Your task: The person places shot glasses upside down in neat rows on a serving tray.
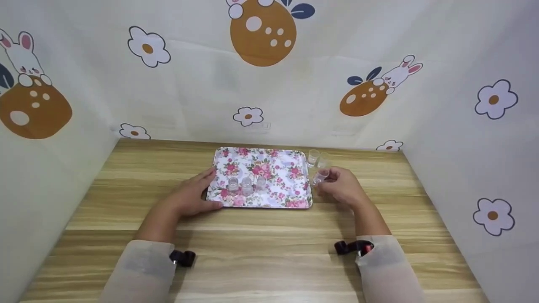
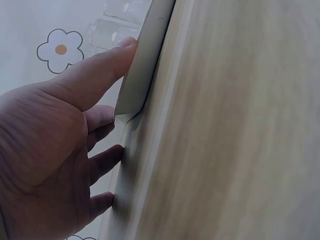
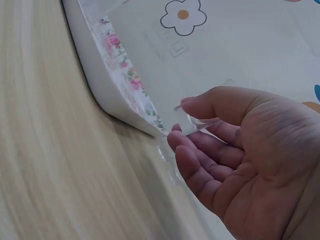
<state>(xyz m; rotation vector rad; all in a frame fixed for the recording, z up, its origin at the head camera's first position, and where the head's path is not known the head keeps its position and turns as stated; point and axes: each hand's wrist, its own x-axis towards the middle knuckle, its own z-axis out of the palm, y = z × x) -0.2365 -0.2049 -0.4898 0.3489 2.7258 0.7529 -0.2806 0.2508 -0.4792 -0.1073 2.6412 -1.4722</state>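
A floral tray with pink roses lies on the table. My left hand rests against its near left corner, the thumb on the front rim and the fingers along the left side. In the left wrist view that hand has fairly straight, spread fingers. Three small clear glasses stand in a row on the tray's front left part. Just off the tray's right edge, my right hand pinches another small clear glass, tilted. The right wrist view shows thumb and fingers of the hand on it, partly hiding it.
Two more clear glasses stand close together on the wooden table, by the tray's far right corner. Behind the table hangs a patterned cloth, with cloth walls on both sides.
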